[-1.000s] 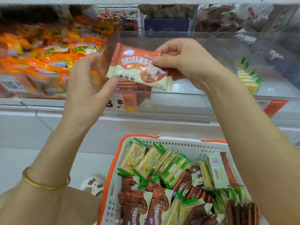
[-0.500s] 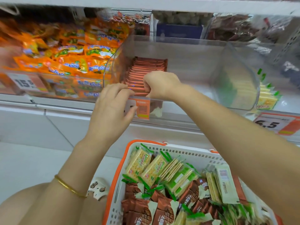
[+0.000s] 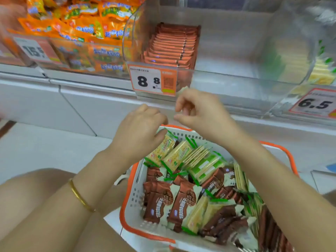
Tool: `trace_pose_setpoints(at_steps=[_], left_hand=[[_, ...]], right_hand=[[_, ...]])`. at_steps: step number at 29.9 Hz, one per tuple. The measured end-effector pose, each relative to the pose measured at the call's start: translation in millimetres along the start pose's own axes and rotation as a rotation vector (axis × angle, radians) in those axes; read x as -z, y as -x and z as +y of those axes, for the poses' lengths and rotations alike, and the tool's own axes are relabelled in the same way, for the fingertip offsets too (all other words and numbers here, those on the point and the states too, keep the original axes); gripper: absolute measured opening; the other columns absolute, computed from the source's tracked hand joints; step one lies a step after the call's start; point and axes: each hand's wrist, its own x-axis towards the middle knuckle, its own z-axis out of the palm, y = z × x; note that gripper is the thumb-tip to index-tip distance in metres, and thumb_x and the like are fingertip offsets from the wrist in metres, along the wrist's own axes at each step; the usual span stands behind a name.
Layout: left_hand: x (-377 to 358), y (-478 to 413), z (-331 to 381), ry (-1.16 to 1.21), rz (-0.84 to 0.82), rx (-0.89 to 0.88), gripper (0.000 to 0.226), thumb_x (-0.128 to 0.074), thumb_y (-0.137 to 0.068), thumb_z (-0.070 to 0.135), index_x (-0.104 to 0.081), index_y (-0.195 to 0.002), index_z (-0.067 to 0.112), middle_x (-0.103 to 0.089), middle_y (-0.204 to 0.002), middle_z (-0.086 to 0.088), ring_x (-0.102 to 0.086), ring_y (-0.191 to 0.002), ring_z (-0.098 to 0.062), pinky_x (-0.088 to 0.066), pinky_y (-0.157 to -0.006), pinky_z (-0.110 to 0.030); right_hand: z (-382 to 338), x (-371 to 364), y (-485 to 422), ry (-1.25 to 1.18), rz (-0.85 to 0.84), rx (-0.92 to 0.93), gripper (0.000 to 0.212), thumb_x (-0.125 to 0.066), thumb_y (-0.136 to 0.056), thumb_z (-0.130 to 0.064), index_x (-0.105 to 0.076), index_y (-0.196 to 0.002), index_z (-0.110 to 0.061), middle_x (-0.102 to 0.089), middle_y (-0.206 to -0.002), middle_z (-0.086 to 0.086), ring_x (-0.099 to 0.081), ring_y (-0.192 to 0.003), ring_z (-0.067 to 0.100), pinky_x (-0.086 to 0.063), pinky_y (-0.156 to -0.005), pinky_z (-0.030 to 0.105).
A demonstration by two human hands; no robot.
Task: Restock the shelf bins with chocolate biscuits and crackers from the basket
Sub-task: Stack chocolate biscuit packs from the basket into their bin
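Observation:
A white basket with an orange rim [image 3: 133, 195] sits low in front of me, full of brown chocolate biscuit packs [image 3: 183, 202] and yellow-green cracker packs [image 3: 177, 154]. In the clear middle shelf bin [image 3: 227, 77] a row of chocolate biscuit packs [image 3: 172, 44] stands on edge at its left side. My left hand [image 3: 140, 128] hovers over the basket's far edge, fingers loosely curled, holding nothing. My right hand [image 3: 198, 110] hangs just below the bin front, fingers loosely curled and empty.
Orange snack bags [image 3: 87, 33] fill the bin to the left. A bin at the right holds yellow-green cracker packs [image 3: 321, 73]. Price tags reading 8.8 [image 3: 152, 80] and 6.5 [image 3: 316, 103] hang on the bin fronts. My knees are at the lower left.
The chocolate biscuit pack that both hands held went into the middle bin. Both hands then came down, empty, from the bin towards the basket.

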Motion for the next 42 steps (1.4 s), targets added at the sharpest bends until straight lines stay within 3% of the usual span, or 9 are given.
trace_pose_setpoints(at_steps=[4,9,12,18,25,28,35,40,42], left_hand=[[-23.6,11.6,-7.6,-0.037,-0.38,0.122,0.03,-0.049,-0.094,0.032,-0.058,-0.121,0.022,-0.058,-0.123,0.002,-0.043,-0.117,-0.02,-0.043,-0.091,-0.036],[-31.8,8.7,-2.4,-0.027,-0.459,0.094,0.03,-0.049,-0.095,0.029,-0.057,-0.123,0.021,-0.057,-0.123,0.0,-0.043,-0.119,-0.021,-0.045,-0.092,-0.039],[-31.5,2.9,2.1,0.001,-0.447,0.054,0.031,-0.049,-0.095,0.028,-0.056,-0.124,0.02,-0.057,-0.124,0.0,-0.043,-0.119,-0.021,-0.044,-0.093,-0.037],[-33.5,-3.3,2.7,-0.002,-0.469,0.054,0.033,-0.049,-0.096,0.03,-0.055,-0.126,0.019,-0.056,-0.128,-0.001,-0.042,-0.121,-0.021,-0.042,-0.095,-0.038],[-35.5,-4.6,-8.2,0.076,-0.643,0.122,0.046,-0.056,-0.091,0.042,-0.048,-0.132,0.022,-0.052,-0.134,-0.001,-0.043,-0.124,-0.022,-0.038,-0.101,-0.041],[-25.3,-9.7,-8.1,0.238,-0.669,0.199,0.048,-0.062,-0.088,0.043,-0.051,-0.127,0.019,-0.056,-0.124,0.002,-0.051,-0.115,-0.018,-0.043,-0.096,-0.034],[48.4,-42.3,-2.1,0.577,-0.226,0.204,0.017,-0.075,-0.079,0.019,-0.064,-0.091,0.014,-0.062,-0.08,0.006,-0.06,-0.069,-0.013,-0.047,-0.06,-0.02],[85.5,-73.5,-17.2,0.356,0.437,0.103,0.058,-0.069,-0.08,0.025,-0.048,-0.132,0.013,-0.05,-0.121,0.0,-0.048,-0.111,-0.015,-0.04,-0.094,-0.024],[82.9,-81.3,-26.4,0.203,0.519,0.078,0.061,-0.064,-0.081,0.024,-0.043,-0.136,0.008,-0.048,-0.131,-0.01,-0.043,-0.122,-0.026,-0.033,-0.103,-0.033]], right_hand=[[68.8,-89.4,34.2,0.232,-0.538,-0.246,0.011,-0.064,-0.088,-0.021,-0.062,-0.097,-0.017,-0.055,-0.087,-0.006,-0.06,-0.096,0.02,-0.046,-0.073,0.029],[85.8,-157.4,73.4,0.36,-0.824,-0.133,0.055,-0.066,-0.083,-0.046,-0.053,-0.128,-0.017,-0.047,-0.137,0.01,-0.041,-0.129,0.03,-0.044,-0.097,0.044],[81.7,-173.0,79.1,0.547,-0.739,-0.032,0.047,-0.065,-0.084,-0.044,-0.054,-0.118,-0.013,-0.054,-0.126,0.007,-0.043,-0.124,0.029,-0.043,-0.093,0.042],[88.8,-167.3,78.9,0.336,-0.708,-0.112,0.038,-0.067,-0.087,-0.031,-0.055,-0.118,-0.012,-0.06,-0.114,0.007,-0.054,-0.105,0.026,-0.048,-0.079,0.035],[75.1,-79.5,52.0,-0.171,-0.436,-0.308,0.025,-0.074,-0.081,-0.014,-0.054,-0.068,-0.024,-0.051,-0.078,-0.006,-0.049,-0.069,0.006,-0.04,-0.065,0.023],[63.8,-32.9,45.6,-0.512,-0.27,-0.406,0.013,-0.069,-0.082,-0.003,-0.061,-0.082,-0.013,-0.063,-0.085,0.003,-0.059,-0.067,0.006,-0.044,-0.061,0.016],[7.6,47.0,9.8,-0.41,-0.103,-0.209,0.03,-0.076,-0.074,-0.004,-0.062,-0.091,-0.024,-0.06,-0.067,-0.009,-0.052,-0.051,-0.002,-0.043,-0.051,0.013],[-22.1,93.0,-47.7,-0.421,0.294,-0.036,0.031,-0.078,-0.072,-0.004,-0.061,-0.079,-0.029,-0.062,-0.079,-0.007,-0.061,-0.072,0.008,-0.05,-0.06,0.018],[-20.4,95.7,-70.1,-0.399,0.346,-0.072,0.027,-0.076,-0.073,-0.003,-0.06,-0.08,-0.023,-0.061,-0.08,-0.003,-0.063,-0.073,0.013,-0.052,-0.057,0.019]])
